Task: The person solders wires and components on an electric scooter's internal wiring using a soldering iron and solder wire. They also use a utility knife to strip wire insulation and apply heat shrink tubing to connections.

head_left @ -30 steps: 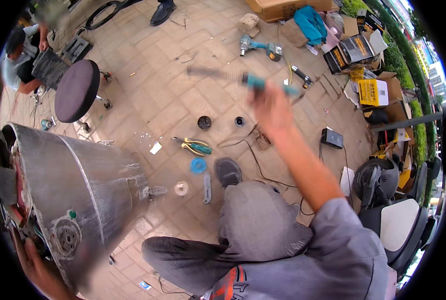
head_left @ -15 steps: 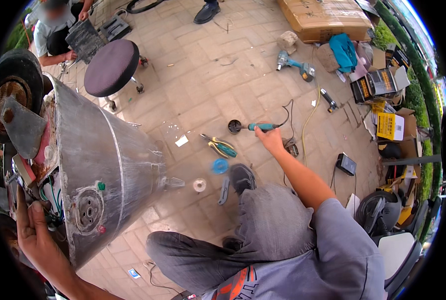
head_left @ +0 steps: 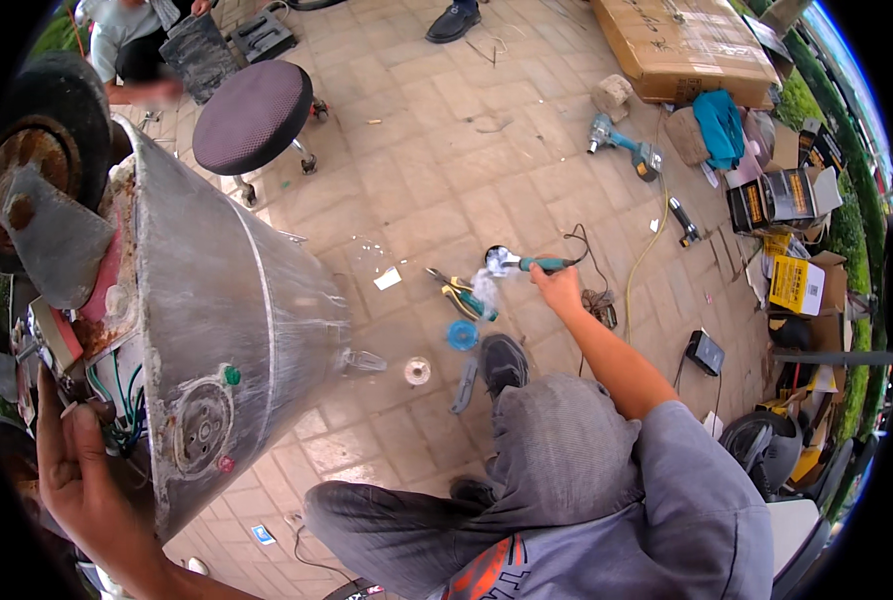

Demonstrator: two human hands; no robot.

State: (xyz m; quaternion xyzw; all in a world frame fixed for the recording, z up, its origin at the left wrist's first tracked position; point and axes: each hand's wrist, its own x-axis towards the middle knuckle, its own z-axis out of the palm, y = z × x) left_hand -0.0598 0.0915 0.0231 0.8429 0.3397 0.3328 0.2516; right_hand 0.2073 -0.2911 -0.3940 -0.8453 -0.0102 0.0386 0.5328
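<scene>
My right hand [head_left: 560, 288] is closed round the teal handle of a soldering iron [head_left: 544, 265], a cord trailing from its back end. Its tip is at a small round dark tin [head_left: 495, 252] on the paving, where whitish smoke [head_left: 484, 288] drifts. At the left, my left hand [head_left: 88, 468] reaches into the open end of a large grey metal cone-shaped housing [head_left: 236, 330]. Its fingers are bent close to green wires [head_left: 126, 400] and small metal parts; what they grip is unclear. Pliers [head_left: 458, 298], a blue ring [head_left: 461, 335], a pale spool [head_left: 417, 371] and a grey utility knife [head_left: 463, 388] lie between.
A rusty caster wheel [head_left: 41, 165] is mounted on the housing. Beyond stands a round rolling stool [head_left: 251, 115], with another person [head_left: 131, 45] at the far left. A cordless impact wrench [head_left: 624, 145], a large carton [head_left: 686, 45], smaller boxes [head_left: 796, 285] and a black adapter [head_left: 705, 352] lie rightward.
Smoke now rises at the tin by the iron's tip. The whole view has shifted, so things sit a little further right. My left hand stays at the housing's open end.
</scene>
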